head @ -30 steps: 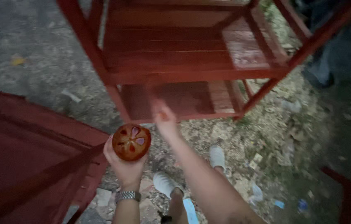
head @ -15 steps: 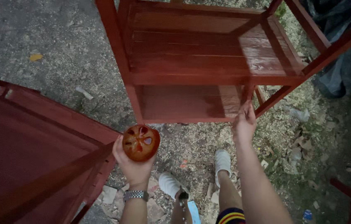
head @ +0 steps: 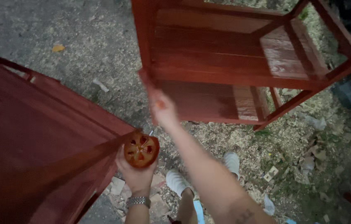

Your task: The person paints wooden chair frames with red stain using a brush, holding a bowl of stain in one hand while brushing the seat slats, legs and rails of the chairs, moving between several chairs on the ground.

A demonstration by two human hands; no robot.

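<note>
Single head-worn view, steeply downward, close over hands, red furniture (head: 233, 70) and ground (head: 80, 45).

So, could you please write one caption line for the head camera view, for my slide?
Left hand holds a round reddish container while the right hand reaches to a red-stained wooden shelf frame.
</note>
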